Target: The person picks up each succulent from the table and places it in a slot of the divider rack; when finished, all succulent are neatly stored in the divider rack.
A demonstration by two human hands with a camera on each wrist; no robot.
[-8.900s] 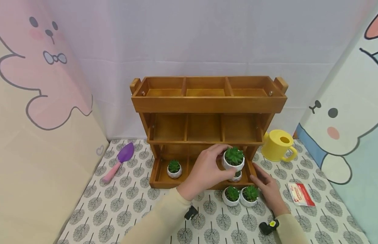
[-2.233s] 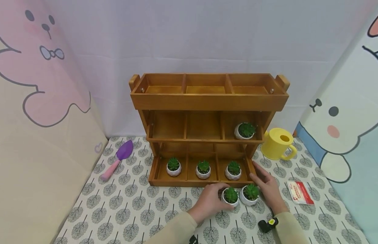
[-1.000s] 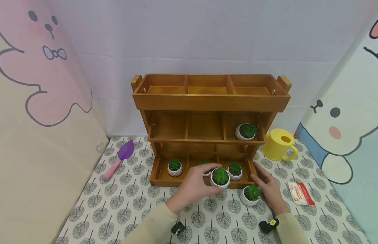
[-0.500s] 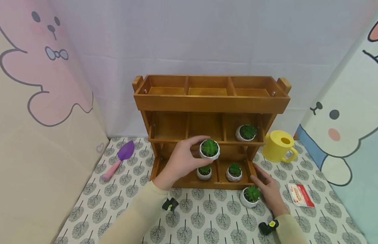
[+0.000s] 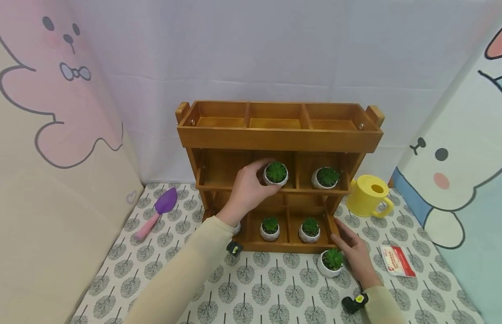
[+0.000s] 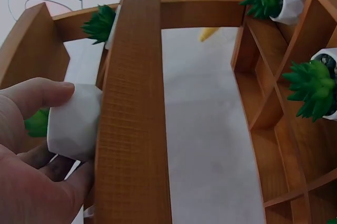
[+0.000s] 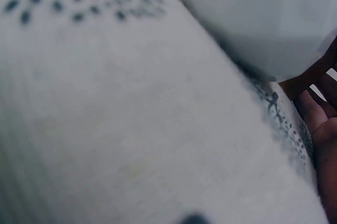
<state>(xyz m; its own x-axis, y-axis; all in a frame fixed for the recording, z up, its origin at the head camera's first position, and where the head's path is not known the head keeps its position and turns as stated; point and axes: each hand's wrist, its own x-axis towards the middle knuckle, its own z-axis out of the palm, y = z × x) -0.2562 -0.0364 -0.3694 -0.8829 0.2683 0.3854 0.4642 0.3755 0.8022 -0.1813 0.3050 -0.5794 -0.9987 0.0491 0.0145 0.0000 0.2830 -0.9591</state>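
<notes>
My left hand pinches a small potted succulent in a white faceted pot, at the middle compartment of the wooden shelf's middle tier. In the left wrist view, the white pot sits between thumb and fingers, close behind the tier's front board. Whether its base touches the tier floor is hidden. My right hand rests against the lower right corner of the shelf, fingers fairly straight. Beside it on the cloth stands another potted succulent, whose pot looms large in the right wrist view.
One succulent stands in the middle tier's right compartment. The bottom tier holds succulents in its middle and right compartments, plus one mostly behind my left wrist. A yellow watering can, red-white packet and purple trowel lie around.
My left hand has lifted a succulent from the cloth up to the middle tier. Earlier, another succulent went into that tier's right compartment. The right hand has stayed at the shelf corner.
</notes>
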